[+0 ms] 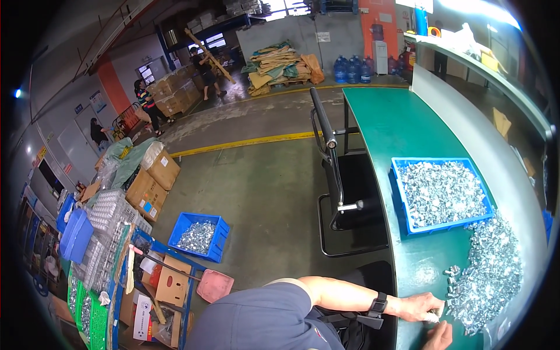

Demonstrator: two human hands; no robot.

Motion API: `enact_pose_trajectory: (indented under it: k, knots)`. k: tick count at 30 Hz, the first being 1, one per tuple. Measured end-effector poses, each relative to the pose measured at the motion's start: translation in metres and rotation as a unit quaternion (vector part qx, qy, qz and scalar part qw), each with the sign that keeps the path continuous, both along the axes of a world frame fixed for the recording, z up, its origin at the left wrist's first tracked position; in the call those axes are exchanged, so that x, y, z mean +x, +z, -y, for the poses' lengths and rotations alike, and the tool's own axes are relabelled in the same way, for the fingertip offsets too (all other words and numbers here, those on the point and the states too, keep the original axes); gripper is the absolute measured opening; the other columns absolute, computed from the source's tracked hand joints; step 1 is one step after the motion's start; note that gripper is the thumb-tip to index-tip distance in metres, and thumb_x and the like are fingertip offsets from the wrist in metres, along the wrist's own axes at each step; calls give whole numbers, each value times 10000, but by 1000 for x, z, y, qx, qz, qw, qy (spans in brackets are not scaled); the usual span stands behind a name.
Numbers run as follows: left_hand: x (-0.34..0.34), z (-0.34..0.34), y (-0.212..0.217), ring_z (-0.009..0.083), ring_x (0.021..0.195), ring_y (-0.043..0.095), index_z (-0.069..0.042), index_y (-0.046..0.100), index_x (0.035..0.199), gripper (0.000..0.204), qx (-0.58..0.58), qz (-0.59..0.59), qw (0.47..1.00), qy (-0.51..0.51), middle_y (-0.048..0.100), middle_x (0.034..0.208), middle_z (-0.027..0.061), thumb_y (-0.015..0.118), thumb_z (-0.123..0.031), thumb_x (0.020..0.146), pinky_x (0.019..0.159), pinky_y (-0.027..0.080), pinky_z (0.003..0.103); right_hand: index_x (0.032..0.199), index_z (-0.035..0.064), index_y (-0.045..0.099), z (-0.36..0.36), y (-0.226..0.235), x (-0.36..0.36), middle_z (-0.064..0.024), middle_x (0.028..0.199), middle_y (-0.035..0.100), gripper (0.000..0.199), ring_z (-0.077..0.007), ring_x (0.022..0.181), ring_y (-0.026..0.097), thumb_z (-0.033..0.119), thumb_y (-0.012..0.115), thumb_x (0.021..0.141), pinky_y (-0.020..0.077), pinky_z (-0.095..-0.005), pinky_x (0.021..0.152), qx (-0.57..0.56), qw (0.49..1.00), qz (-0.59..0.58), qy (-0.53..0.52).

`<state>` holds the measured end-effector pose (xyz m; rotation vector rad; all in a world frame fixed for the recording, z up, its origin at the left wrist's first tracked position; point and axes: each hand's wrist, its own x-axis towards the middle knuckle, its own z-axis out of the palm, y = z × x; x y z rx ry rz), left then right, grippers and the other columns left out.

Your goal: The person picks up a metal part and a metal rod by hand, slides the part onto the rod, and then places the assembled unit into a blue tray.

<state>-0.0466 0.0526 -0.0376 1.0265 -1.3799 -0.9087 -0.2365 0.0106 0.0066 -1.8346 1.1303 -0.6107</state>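
My left hand, with a black strap on its wrist, rests over the green tabletop at the lower right. Its fingers are curled together, and a whitish bit shows at the fingertips, too small to name. Just below it is my right hand, cut off by the lower edge, with its fingers bent inward; what they hold, if anything, is hidden. Beside both hands spreads a loose heap of small shiny metal pieces. Behind the heap stands a blue bin filled with similar pieces.
A black chair stands against the left side of the green table. On the floor are another blue bin of metal pieces, a pink dustpan and cardboard boxes. Several people are farther back, one with a long wooden piece.
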Motion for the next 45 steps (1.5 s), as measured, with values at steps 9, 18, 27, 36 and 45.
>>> enact_pose_trajectory:
  k: [9,18,27,36,45]
  knots:
    - [3,-4,6,216,627,555,-10,573,849,190,19,10,1000,3,602,685,104,682,-167,856,592,407,366,1025,-23,674,1,-15,0,-134,896,695,310,-213,776,616,267,564,1021,505,-328,704,-58,996,71,3]
    - [5,-1,2,217,630,588,-4,572,809,179,11,3,1000,5,626,681,101,683,-142,835,588,427,370,972,-26,691,0,-3,6,-134,767,684,333,-188,673,613,273,553,1022,500,-338,643,-38,999,12,7]
    - [5,-3,6,229,620,583,-10,573,852,177,7,1,1000,-3,620,684,103,679,-150,875,593,428,366,1053,-16,647,4,-25,-1,-84,900,680,234,-170,744,599,207,600,1002,515,-307,700,21,993,115,-13]
    - [6,-5,7,226,617,576,-13,556,844,182,17,-10,1000,-8,606,671,97,667,-146,900,594,426,366,969,-37,666,5,-12,-1,-136,805,686,340,-194,713,616,280,553,1019,505,-350,659,-50,999,-17,3]
    - [6,-3,5,225,616,570,-14,556,851,173,9,1,1000,-7,607,679,100,669,-138,893,591,423,366,969,-39,655,2,-8,5,-126,810,675,318,-187,715,585,257,551,1017,492,-335,664,-48,999,-1,-16]
